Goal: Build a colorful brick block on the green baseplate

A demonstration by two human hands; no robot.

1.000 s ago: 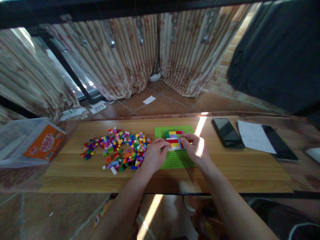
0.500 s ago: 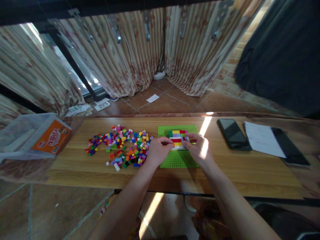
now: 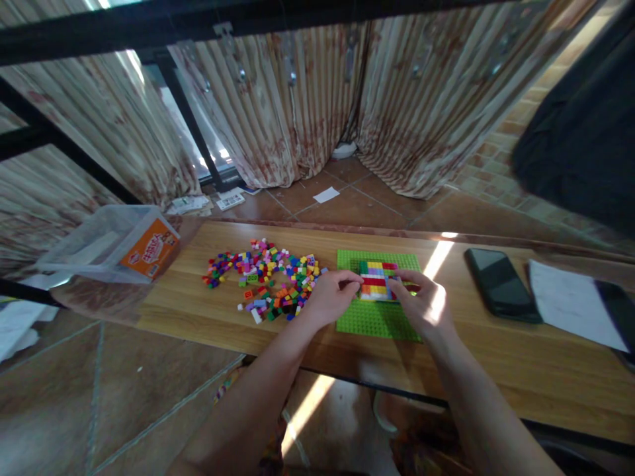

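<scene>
A flat block of coloured toy bricks [image 3: 376,281], in rows of red, yellow, white, green and lilac, sits on a green studded baseplate [image 3: 370,324]. My left hand [image 3: 331,296] is closed, thumb and fingertips pinched together at the block's left edge. On the opposite side my right hand [image 3: 425,307] grips the block's right edge, its thumb over the bricks and its index finger at the far corner. The fingers partly cover both ends of the block. Whether a loose brick is between any fingertips is too small to tell.
A spread of loose toy bricks [image 3: 270,274] lies left of the baseplate on the wooden table [image 3: 183,317]. Beyond it stands a clear plastic bin [image 3: 106,238] with an orange label. To the right are a black phone [image 3: 502,283], white paper [image 3: 570,301] and another dark device [image 3: 618,304].
The view has swung to the left, so the table and everything on it sit farther right. Both hands keep their places at the block's sides, with little visible finger movement.
</scene>
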